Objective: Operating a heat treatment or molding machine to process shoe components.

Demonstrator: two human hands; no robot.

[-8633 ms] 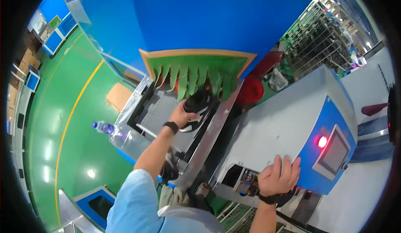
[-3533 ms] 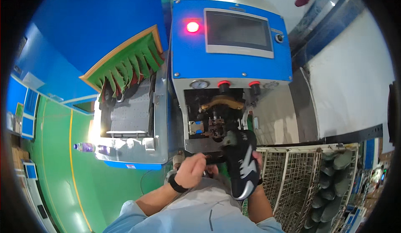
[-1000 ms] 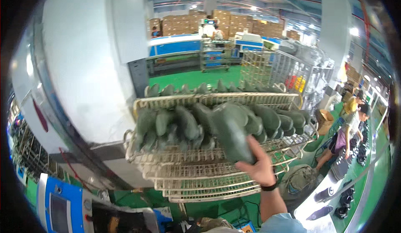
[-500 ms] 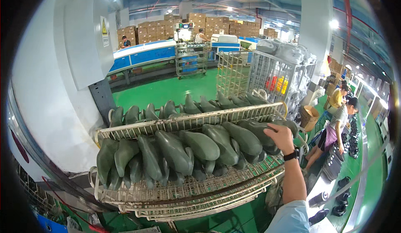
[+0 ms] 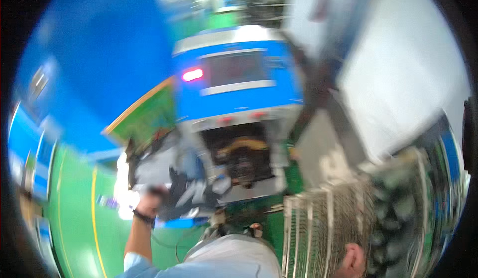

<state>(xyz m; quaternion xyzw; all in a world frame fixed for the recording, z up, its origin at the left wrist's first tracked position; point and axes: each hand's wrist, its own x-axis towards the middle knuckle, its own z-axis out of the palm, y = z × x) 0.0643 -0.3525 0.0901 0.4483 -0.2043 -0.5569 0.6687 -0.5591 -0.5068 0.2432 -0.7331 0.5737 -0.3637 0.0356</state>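
Motion blurs much of the head view. My left hand (image 5: 149, 203), with a black band at the wrist, is over the left side of a heap of grey and dark pieces (image 5: 194, 193). A dark smear lies at its fingers, so I cannot tell whether it holds anything. At the lower right, my right hand (image 5: 352, 259) has its fingers curled, beside or over a pale wire rack (image 5: 318, 228); what they close on, if anything, is hidden. Dark green foot-shaped forms (image 5: 393, 213) sit along the rack's right part.
Straight ahead stands a blue and white machine (image 5: 239, 99) with a dark screen panel, a red light and a dark opening below. A large blue panel (image 5: 109, 54) fills the upper left. White cabinet-like surfaces (image 5: 398, 79) rise at right. Green floor (image 5: 74, 218) with yellow lines lies left.
The view has swung from the rack of green forms to the blue machine. The rack now appears at the lower right. The watch-wearing hand is off the forms, and both hands are visible.
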